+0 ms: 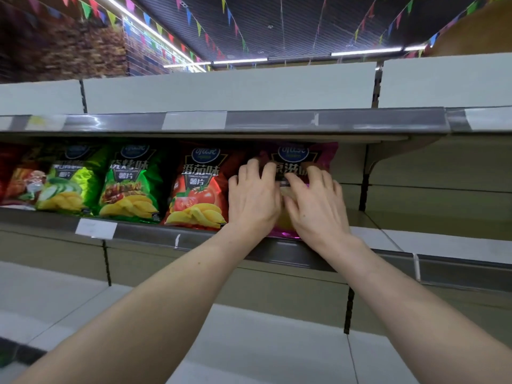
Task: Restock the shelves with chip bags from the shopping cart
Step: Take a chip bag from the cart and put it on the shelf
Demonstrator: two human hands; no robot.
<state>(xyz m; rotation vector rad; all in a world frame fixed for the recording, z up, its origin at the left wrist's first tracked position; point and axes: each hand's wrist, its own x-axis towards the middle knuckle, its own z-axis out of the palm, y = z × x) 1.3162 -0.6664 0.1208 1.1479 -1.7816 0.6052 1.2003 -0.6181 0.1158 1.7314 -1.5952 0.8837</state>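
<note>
The left forearm (pixel 166 295) and right forearm (pixel 401 295) reach to the shelf (pixel 144 231). The left hand (pixel 253 198) and right hand (pixel 315 200) press the magenta chip bag (pixel 328 155), fingers spread, gripping nothing.

Magenta chip bag (pixel 327 153): glossy plastic film, lightly crinkled.
Red chip bag (pixel 194 195): the same shiny film.
Green chip bag (pixel 130 187): film with a reflective, foil-like sheen.
Shelf (pixel 443 242): smooth, matt, pale painted metal.
Price rail (pixel 277 120): glossy clear plastic over grey.
Label (pixel 95 228): matt white paper.
</note>
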